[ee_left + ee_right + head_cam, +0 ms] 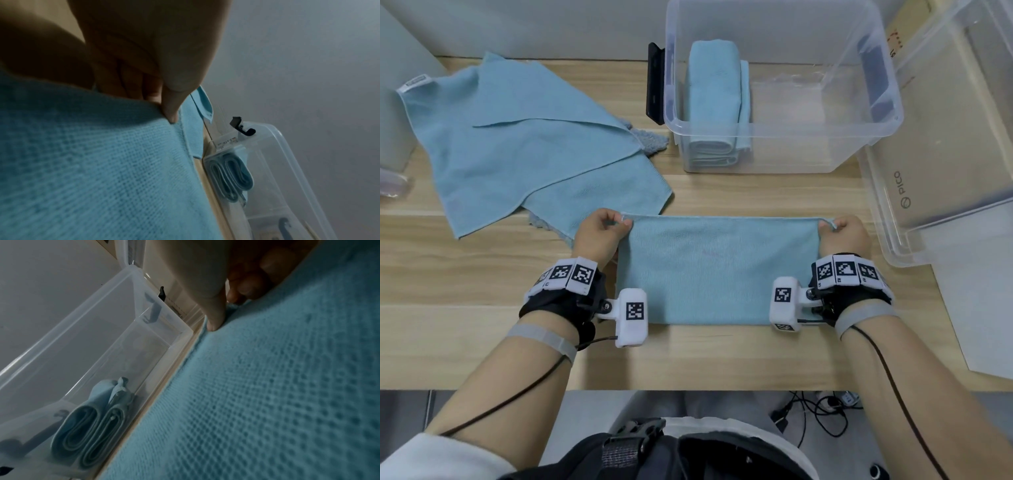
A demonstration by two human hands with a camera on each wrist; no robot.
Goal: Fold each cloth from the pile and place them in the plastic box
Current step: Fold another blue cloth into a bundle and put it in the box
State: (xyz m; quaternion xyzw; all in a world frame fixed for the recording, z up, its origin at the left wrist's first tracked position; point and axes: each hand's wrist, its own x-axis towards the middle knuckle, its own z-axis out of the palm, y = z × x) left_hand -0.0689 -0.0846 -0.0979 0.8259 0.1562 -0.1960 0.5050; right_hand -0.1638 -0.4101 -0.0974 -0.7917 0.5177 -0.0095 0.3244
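While the light blue cloth [717, 270] lies flat as a wide rectangle on the wooden worktop [722, 356], both hands hold its far edge. The left hand [599, 234] pinches the far left corner between thumb and fingers, and the right hand [844, 236] pinches the far right corner the same way; the wrist views show each thumb pressed down on the cloth's edge with the fingers curled behind it. The cloth spans the whole gap between the two hands, its near edge lying straight and parallel to the worktop's front edge, with a band of bare wood between them.

Beyond the cloth stands the clear plastic box [784, 130], with a strip of bare worktop between it and the cloth's far edge. Two folded blue cloths [717, 99] stand side by side against its left wall; the rest of the box floor is open. To the far left lies the pile [527, 144] of unfolded blue cloths, its near corner close to the left hand. On the right a second clear container [945, 137] lies tilted near the right hand, its rim just beside the box.
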